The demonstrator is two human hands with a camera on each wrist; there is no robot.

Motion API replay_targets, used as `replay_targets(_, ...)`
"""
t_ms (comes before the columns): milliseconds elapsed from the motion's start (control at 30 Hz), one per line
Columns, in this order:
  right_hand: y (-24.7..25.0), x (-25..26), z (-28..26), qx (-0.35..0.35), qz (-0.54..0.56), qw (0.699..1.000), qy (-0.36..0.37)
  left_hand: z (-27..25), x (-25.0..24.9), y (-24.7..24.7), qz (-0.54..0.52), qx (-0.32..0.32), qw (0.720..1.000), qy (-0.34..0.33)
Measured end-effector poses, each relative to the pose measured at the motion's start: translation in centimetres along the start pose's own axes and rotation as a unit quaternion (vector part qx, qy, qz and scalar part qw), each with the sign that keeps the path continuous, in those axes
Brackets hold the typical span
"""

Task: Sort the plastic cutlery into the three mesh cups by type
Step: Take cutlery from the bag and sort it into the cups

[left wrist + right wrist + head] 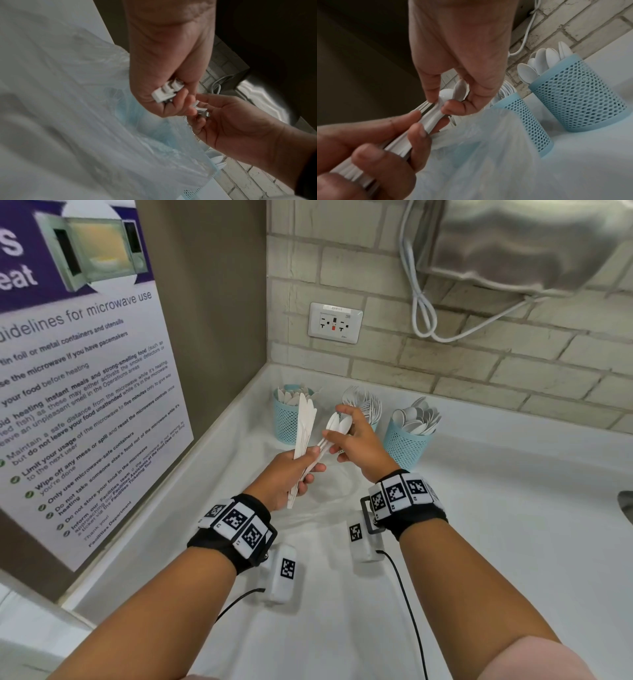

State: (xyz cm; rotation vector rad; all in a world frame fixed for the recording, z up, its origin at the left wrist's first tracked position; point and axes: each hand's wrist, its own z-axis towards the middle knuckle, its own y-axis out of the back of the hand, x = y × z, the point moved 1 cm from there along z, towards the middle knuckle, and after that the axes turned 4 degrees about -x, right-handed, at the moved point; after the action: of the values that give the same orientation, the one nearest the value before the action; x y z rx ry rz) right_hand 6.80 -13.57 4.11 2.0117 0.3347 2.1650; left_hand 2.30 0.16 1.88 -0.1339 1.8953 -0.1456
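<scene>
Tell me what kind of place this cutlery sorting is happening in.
Most likely a shared workplace pantry or break room. A wall poster sets out guidelines for microwave use and is signed by a Facilities Department, a power outlet sits in the tiled backsplash, and mesh cups of disposable cutlery stand on the white counter.

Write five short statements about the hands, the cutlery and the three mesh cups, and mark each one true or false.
1. The left hand grips a bundle of knives. True.
2. The right hand hangs with nothing in its grip. False: it pinches white spoons that cross over to the left hand.
3. The right-most mesh cup holds spoons. True.
4. The three cups lie tipped over on the counter. False: they stand upright near the brick wall.
5. The left-most cup holds forks. False: flat knife-like pieces stand in it; the forks are in the middle cup.
</scene>
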Motion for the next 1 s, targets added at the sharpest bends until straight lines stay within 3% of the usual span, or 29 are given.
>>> replay_targets(200,1.0,-0.1,-0.1,0.033,0.065,0.997,-0.015,0.1,0.0,0.3,-0.054,0.019,0.998,0.025)
replay_targets(567,1.3,0.0,0.0,0.019,0.115,0.991,-0.061,0.2,0.5,0.2,-0.054,0.030,0.998,0.002)
replay_targets(833,1.1,0.1,-0.3,0.011,0.088,0.996,-0.017,0.5,0.5,-0.1,-0.044,-0.009,0.999,-0.028)
replay_targets(1000,1.2,-0.1,-0.2,-0.025,0.055,0.998,-0.001,0.4,0.0,-0.7,0.011,0.002,0.999,-0.053)
